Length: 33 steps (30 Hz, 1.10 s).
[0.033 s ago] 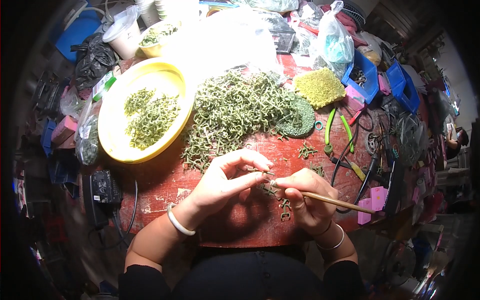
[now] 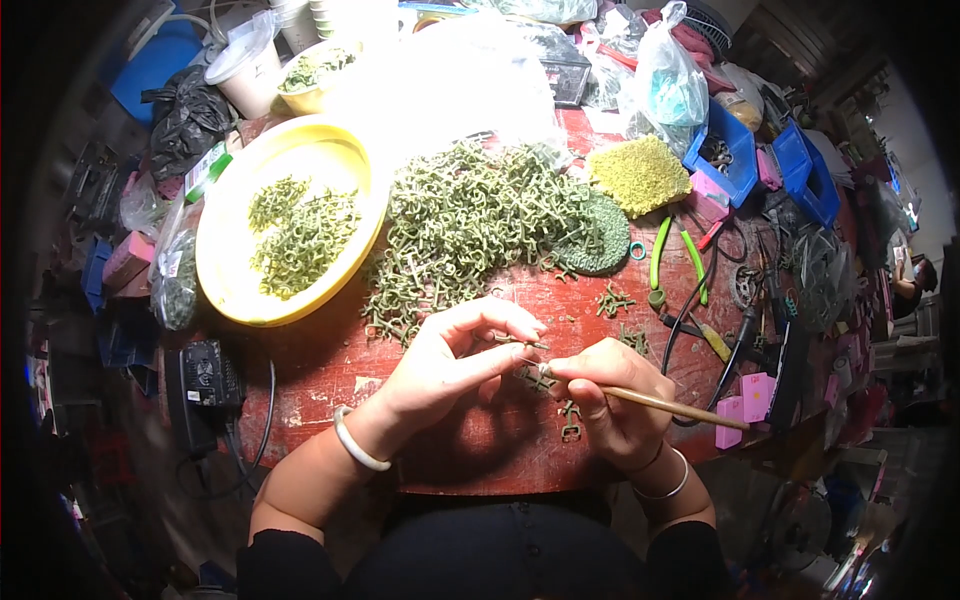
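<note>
My left hand (image 2: 450, 350) is closed, with a small green hooked piece (image 2: 535, 345) pinched at its fingertips. Facing it, my right hand (image 2: 625, 390) is wrapped round a slender wooden-handled tool (image 2: 685, 408), whose thin tip points at the left fingertips; whether tip and piece touch is too small to tell. Loose green pieces (image 2: 570, 422) lie beneath and beside my hands on the red tabletop (image 2: 440, 460). Beyond them spreads a big heap of similar pieces (image 2: 470, 220), which runs onto a round green textured pad (image 2: 605, 240).
A yellow basin (image 2: 215, 285) with more green pieces stands left of the heap. To the right are a yellow rough block (image 2: 640, 175), green-handled pliers (image 2: 660, 250), dark cables, pink blocks (image 2: 757, 395) and blue bins (image 2: 720, 155). A black power box (image 2: 210, 372) sits at the left edge.
My right hand and the wooden-handled tool have shifted very slightly; the tool's rear end is a little lower. The left hand keeps its place.
</note>
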Available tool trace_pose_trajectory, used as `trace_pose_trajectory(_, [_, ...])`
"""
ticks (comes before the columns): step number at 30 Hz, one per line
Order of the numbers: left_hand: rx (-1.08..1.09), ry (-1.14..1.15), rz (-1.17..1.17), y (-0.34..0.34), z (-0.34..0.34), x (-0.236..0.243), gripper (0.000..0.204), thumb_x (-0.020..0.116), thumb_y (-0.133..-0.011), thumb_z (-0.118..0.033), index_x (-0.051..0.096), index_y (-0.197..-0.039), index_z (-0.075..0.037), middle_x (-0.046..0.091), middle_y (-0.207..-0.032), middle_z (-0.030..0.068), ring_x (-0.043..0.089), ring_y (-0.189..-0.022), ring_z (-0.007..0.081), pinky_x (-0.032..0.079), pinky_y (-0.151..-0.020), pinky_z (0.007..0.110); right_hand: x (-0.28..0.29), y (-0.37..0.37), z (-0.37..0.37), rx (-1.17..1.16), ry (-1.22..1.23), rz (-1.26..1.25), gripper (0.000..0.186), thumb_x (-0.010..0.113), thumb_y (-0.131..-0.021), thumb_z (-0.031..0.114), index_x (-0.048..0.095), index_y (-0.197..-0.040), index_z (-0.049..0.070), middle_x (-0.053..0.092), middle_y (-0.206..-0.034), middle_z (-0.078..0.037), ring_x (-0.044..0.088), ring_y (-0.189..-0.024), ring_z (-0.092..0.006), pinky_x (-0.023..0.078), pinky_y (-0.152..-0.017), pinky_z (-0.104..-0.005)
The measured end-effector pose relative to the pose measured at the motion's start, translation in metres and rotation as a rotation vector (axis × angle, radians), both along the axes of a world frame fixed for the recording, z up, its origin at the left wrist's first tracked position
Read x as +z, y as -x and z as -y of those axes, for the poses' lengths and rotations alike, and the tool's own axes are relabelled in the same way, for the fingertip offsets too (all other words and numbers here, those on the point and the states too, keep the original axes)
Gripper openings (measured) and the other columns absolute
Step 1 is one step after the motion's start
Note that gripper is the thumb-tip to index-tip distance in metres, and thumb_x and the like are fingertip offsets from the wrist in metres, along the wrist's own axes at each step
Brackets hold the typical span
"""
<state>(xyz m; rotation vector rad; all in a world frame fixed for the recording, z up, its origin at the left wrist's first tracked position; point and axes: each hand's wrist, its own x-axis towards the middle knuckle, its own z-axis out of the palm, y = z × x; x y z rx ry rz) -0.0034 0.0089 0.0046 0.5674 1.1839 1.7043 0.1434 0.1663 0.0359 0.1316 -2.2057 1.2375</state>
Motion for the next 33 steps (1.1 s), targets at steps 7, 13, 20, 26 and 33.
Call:
trace_pose_trajectory(7, [-0.022,0.022,0.026,0.0002,-0.0004,0.0046,0.014,0.067,-0.091,0.002,0.068,-0.103,-0.003,0.065,-0.114,0.0075,0.061,-0.100,0.0116,0.050,-0.079,0.024,-0.0038,-0.0007,0.0010,-0.077,0.013,0.009,0.014,0.067,-0.095,0.004,0.068,-0.106,-0.003,0.069,-0.085,-0.011,0.063,-0.066,-0.0213,0.049,-0.058,-0.0306])
trace_pose_trajectory(13, [-0.001,-0.008,0.004,-0.0009,-0.0003,0.0009,0.014,0.067,-0.091,0.002,0.068,-0.103,-0.004,0.064,-0.115,0.0070,0.061,-0.095,0.0094,0.049,-0.070,0.021,-0.0021,-0.0003,0.0005,-0.043,-0.038,-0.007,0.015,0.066,-0.096,0.005,0.067,-0.108,-0.003,0.068,-0.084,-0.011,0.064,-0.067,-0.0199,0.049,-0.059,-0.0299])
trace_pose_trajectory(20, [-0.004,-0.007,0.026,-0.0012,-0.0011,0.0043,0.014,0.067,-0.091,0.003,0.067,-0.104,-0.004,0.064,-0.115,0.0068,0.058,-0.080,0.0061,0.043,-0.059,0.018,-0.0030,-0.0015,0.0006,-0.083,-0.004,0.010,0.015,0.066,-0.096,0.006,0.067,-0.108,-0.003,0.068,-0.085,-0.011,0.063,-0.067,-0.0195,0.049,-0.058,-0.0293])
trace_pose_trajectory(26, [-0.003,-0.020,0.019,-0.0016,-0.0014,-0.0001,0.015,0.067,-0.090,0.004,0.067,-0.103,-0.004,0.064,-0.116,0.0072,0.058,-0.082,0.0068,0.044,-0.061,0.019,-0.0029,-0.0017,0.0013,-0.071,-0.014,0.020,0.016,0.066,-0.096,0.006,0.067,-0.109,-0.003,0.069,-0.086,-0.011,0.063,-0.066,-0.0198,0.049,-0.058,-0.0297])
trace_pose_trajectory(33, [-0.029,0.025,0.043,0.0006,-0.0009,0.0060,0.014,0.067,-0.090,0.004,0.067,-0.102,-0.003,0.064,-0.116,0.0084,0.060,-0.103,0.0125,0.050,-0.083,0.026,-0.0025,-0.0018,-0.0007,-0.064,-0.059,0.006,0.016,0.068,-0.095,0.006,0.067,-0.107,-0.003,0.069,-0.087,-0.012,0.062,-0.066,-0.0206,0.049,-0.058,-0.0302])
